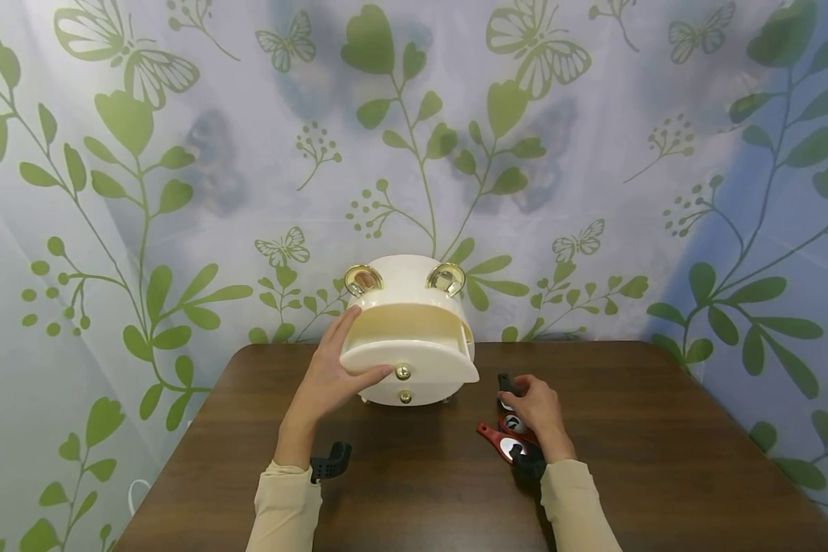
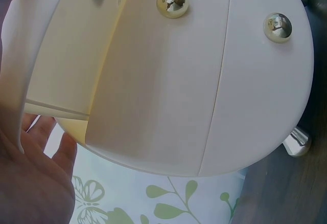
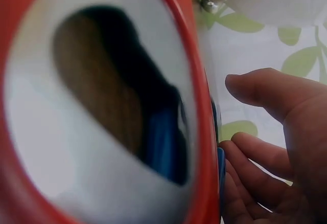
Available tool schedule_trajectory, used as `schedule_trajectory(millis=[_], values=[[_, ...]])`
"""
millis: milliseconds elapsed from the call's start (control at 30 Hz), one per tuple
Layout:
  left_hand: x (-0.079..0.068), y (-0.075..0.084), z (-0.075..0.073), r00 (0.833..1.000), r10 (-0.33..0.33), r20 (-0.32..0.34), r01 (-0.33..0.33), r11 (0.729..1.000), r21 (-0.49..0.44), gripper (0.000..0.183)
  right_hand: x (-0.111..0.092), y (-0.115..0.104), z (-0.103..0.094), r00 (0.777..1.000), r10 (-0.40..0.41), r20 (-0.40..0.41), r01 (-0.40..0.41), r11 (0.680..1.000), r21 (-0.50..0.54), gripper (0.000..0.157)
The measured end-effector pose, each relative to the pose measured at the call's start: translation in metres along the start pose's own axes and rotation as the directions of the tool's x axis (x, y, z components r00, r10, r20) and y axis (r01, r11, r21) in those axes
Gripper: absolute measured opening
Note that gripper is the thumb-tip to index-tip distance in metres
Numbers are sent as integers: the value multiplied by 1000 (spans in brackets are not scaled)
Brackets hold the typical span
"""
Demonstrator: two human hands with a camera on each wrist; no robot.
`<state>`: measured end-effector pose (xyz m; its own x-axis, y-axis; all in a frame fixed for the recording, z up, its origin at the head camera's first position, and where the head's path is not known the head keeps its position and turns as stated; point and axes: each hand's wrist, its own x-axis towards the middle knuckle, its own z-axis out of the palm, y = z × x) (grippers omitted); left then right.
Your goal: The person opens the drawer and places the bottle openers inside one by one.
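Note:
A small white drawer chest (image 1: 407, 287) with gold ear-shaped pieces has its upper drawer (image 1: 414, 362) pulled out. My left hand (image 1: 327, 379) is spread at the drawer's left side, its thumb reaching toward the upper gold knob (image 1: 403, 372). In the left wrist view, fingers (image 2: 65, 152) extend behind the chest's edge. My right hand (image 1: 538, 406) is over several small hand mirrors, close to a black-handled one (image 1: 504, 381). A red hand mirror (image 1: 504, 443) fills much of the right wrist view. There, thumb and fingers stand apart, with fingertips at a blue edge (image 3: 221, 170).
Everything stands on a dark brown wooden table (image 1: 414, 491). Behind it hangs a pale curtain (image 1: 248, 153) with green leaves and butterflies. The chest's lower drawer (image 2: 255, 81) is closed, and short metal feet (image 2: 297, 141) lift the chest off the table.

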<state>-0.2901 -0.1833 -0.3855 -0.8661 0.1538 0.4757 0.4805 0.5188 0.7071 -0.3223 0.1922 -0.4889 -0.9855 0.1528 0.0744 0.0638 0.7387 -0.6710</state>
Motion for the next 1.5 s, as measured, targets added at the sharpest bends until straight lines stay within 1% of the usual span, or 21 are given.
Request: schedule_trajectory(millis=[133, 367, 700, 1033, 1167, 1500], values=[[1, 0, 0, 1000, 0, -4, 0, 1000, -1, 107, 1, -1, 2, 1000, -16, 7, 16, 1000, -12, 54], [1, 0, 0, 1000, -1, -5, 1, 1000, 5, 107, 1, -2, 4, 999, -29, 23, 30, 998, -62, 58], [0, 0, 0, 1000, -1, -3, 1, 1000, 6, 106, 0, -5, 4, 999, -39, 16, 40, 994, -99, 60], [1, -1, 1, 1000, 5, -2, -5, 1000, 8, 106, 0, -8, -2, 999, 8, 36, -3, 990, -143, 53], [1, -1, 1, 1000, 4, 5, -4, 1000, 7, 106, 1, -7, 0, 1000, 18, 25, -14, 990, -142, 52], [1, -3, 1, 1000, 10, 3, -10, 1000, 5, 107, 3, -4, 2, 1000, 10, 12, -9, 994, -111, 50]])
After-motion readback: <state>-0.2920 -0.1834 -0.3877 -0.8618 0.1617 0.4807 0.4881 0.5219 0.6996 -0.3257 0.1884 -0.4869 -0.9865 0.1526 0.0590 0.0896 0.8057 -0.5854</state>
